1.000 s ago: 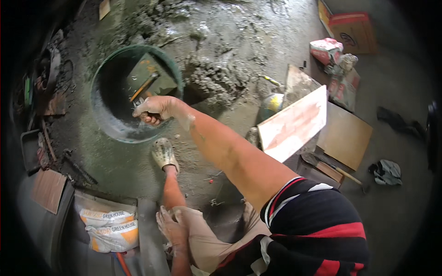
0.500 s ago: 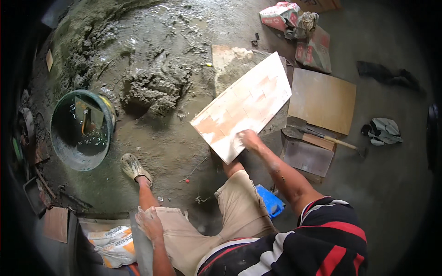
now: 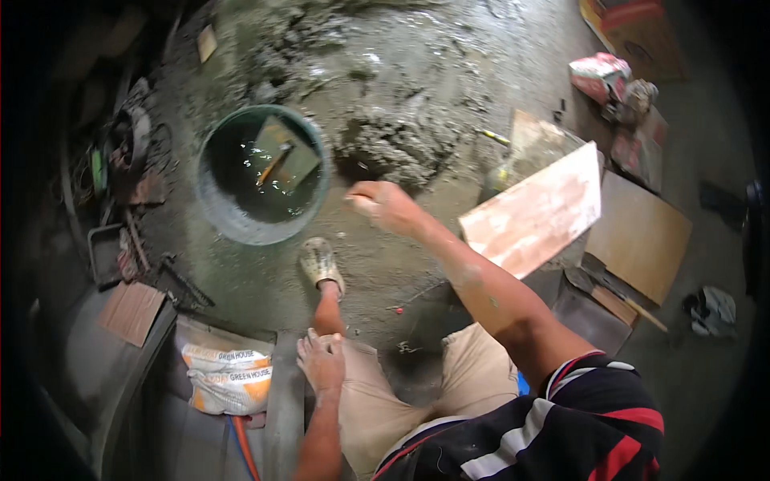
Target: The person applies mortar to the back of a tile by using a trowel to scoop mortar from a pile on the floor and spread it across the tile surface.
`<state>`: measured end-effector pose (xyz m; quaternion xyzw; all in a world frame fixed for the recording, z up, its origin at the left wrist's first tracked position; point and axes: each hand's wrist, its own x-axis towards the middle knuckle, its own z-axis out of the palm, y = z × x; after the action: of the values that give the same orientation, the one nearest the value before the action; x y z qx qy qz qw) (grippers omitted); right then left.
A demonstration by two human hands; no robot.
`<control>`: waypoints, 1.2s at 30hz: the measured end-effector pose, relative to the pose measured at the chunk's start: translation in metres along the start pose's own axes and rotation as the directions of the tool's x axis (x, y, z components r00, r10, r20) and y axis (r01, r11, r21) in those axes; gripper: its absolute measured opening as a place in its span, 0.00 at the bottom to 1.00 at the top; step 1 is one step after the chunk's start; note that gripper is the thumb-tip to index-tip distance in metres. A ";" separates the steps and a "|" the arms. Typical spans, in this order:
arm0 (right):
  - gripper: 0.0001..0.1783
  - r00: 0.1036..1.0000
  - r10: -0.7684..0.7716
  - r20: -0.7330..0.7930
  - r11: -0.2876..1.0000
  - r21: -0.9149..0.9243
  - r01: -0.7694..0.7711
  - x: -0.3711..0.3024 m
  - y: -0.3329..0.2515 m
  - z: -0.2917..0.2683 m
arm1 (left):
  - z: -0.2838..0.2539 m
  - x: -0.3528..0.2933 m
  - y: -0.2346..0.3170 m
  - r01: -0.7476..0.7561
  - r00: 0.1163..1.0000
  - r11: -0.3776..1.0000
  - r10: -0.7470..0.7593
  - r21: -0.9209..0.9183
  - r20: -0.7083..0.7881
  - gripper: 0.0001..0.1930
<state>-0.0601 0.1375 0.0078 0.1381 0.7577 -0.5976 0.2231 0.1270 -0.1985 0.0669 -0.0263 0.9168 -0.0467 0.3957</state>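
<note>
Trowel (image 3: pixel 274 163) in the bucket (image 3: pixel 210 215) slants upper-right to lower-left; right hand (image 3: pixel 383 206) empty, loosely curled.

A soft white sack (image 3: pixel 227 377) with an orange lower part and dark printing lies on the floor at the lower left, just beside the left hand (image 3: pixel 322 362) resting on the knee. At the upper right, a crumpled red and white bag (image 3: pixel 600 74) sits on the floor. Beyond it, at the top right edge, stands an orange and red box (image 3: pixel 634 24), partly cut off.
</note>
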 end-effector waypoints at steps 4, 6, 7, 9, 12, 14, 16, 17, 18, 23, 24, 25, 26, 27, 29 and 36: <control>0.19 0.984 0.022 0.176 0.993 -0.120 -0.001 0.136 0.002 0.125 | -0.014 0.008 -0.027 0.008 0.999 0.981 -0.001 -0.194 0.034 0.39; 0.20 0.965 0.086 0.247 0.983 -0.181 -0.041 0.183 0.028 0.164 | -0.012 0.012 -0.039 0.010 0.999 0.972 -0.002 -0.233 0.032 0.39; 0.21 0.954 0.167 0.251 0.931 -0.359 -0.069 0.201 0.039 0.178 | -0.020 0.013 -0.041 0.029 0.999 0.963 -0.017 -0.269 0.047 0.39; 0.22 0.940 0.238 0.246 0.844 -0.532 -0.075 0.222 0.061 0.208 | -0.020 0.016 -0.053 0.023 0.999 0.958 -0.012 -0.286 0.038 0.39; 0.23 0.977 0.111 -0.184 0.908 -0.381 -0.175 0.230 0.079 0.224 | -0.020 0.022 -0.059 0.012 0.999 0.950 0.002 -0.313 0.044 0.38; 0.25 0.688 0.347 0.637 0.607 0.407 -0.682 0.232 0.053 0.208 | -0.016 0.020 -0.065 0.024 0.998 0.948 -0.002 -0.319 0.068 0.37; 0.25 0.627 0.089 0.774 0.505 0.507 -0.698 0.212 0.016 0.187 | -0.015 0.022 -0.062 0.038 0.998 0.944 -0.017 -0.327 0.065 0.37; 0.26 0.611 0.015 0.791 0.451 0.540 -0.710 0.200 0.005 0.167 | -0.016 0.021 -0.055 -0.006 0.997 0.940 0.033 -0.341 0.073 0.37; 0.26 0.598 -0.060 0.799 0.395 0.569 -0.722 0.182 -0.002 0.144 | -0.016 0.018 -0.050 0.048 0.994 0.954 -0.017 -0.295 0.107 0.36; 0.23 0.847 -0.091 0.523 0.354 0.812 -0.464 0.037 -0.022 -0.012 | -0.007 0.007 -0.028 0.058 0.992 0.969 -0.028 -0.238 0.124 0.37; 0.22 0.886 -0.183 0.427 0.319 0.878 -0.358 0.006 -0.008 -0.052 | -0.005 0.005 -0.018 0.066 0.992 0.976 -0.043 -0.205 0.118 0.36; 0.21 0.919 -0.111 0.378 0.190 0.916 -0.354 -0.029 0.015 -0.098 | -0.002 0.003 -0.008 0.078 0.992 0.983 -0.060 -0.169 0.109 0.36; 0.20 0.939 -0.043 0.342 0.045 0.939 -0.340 -0.066 0.037 -0.142 | 0.002 0.001 -0.003 0.055 0.994 0.986 -0.040 -0.158 0.099 0.36; 0.19 0.951 0.159 0.264 0.115 0.952 -0.283 -0.102 0.049 -0.185 | 0.008 -0.002 0.002 0.033 0.997 0.990 -0.022 -0.137 0.078 0.36; 0.21 0.970 0.231 -0.077 0.283 0.959 0.009 -0.165 0.083 -0.257 | 0.013 -0.010 0.022 -0.007 0.999 0.995 0.012 -0.101 0.052 0.36; 0.20 0.081 0.713 -0.696 0.574 0.646 0.502 -0.270 0.295 -0.423 | 0.025 -0.038 0.089 -0.095 0.992 0.993 0.100 0.067 -0.071 0.33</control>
<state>0.2396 0.6348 -0.0267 0.6514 0.3061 -0.5758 -0.3878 0.1700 -0.1083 0.0675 0.0329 0.9291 -0.0575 0.3639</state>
